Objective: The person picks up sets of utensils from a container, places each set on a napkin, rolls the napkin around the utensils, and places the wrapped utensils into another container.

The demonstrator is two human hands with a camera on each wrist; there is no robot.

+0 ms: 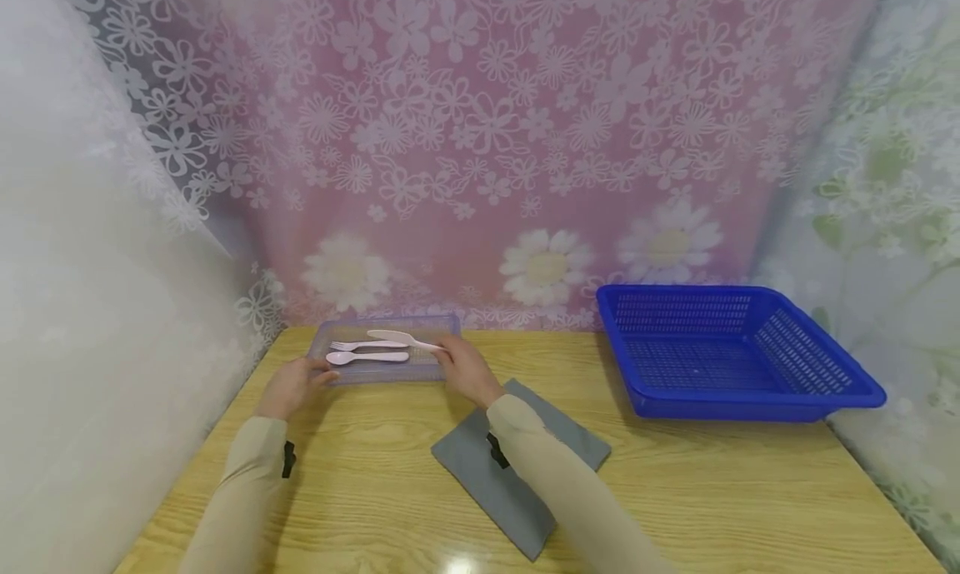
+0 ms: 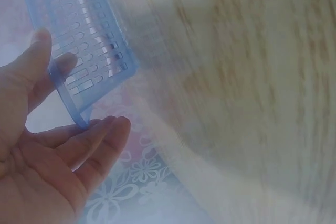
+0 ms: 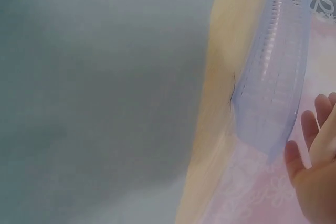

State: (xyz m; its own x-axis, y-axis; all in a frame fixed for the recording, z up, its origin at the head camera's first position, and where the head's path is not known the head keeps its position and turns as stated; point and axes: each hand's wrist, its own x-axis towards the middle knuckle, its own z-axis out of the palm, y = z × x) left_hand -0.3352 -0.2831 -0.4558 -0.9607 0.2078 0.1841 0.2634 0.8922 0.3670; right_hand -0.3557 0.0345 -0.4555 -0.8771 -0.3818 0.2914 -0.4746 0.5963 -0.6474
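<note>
A: What was at the far left of the wood-grain table (image 1: 360, 474)?

B: A translucent plastic basket (image 1: 390, 376). Inside lay a pale plastic spoon (image 1: 367, 357), nearest, and a matching fork (image 1: 367, 345) just behind, roughly parallel. A plastic knife (image 1: 397, 337) slanted across, handle toward the right end.

A: And the grip?

B: The left hand (image 1: 288, 386) was clamped on the basket's left end, thumb and finger pinching the rim. The right hand (image 1: 468, 372) was at the opposite end, by the knife's handle (whether clamped on it, I could not tell).

A: Other containers?

B: A blue slotted basket (image 1: 738, 397), far right. Between the two, nearer the person, lay a gray cloth (image 1: 487, 474), partly hidden by the right sleeve (image 1: 570, 482).
</note>
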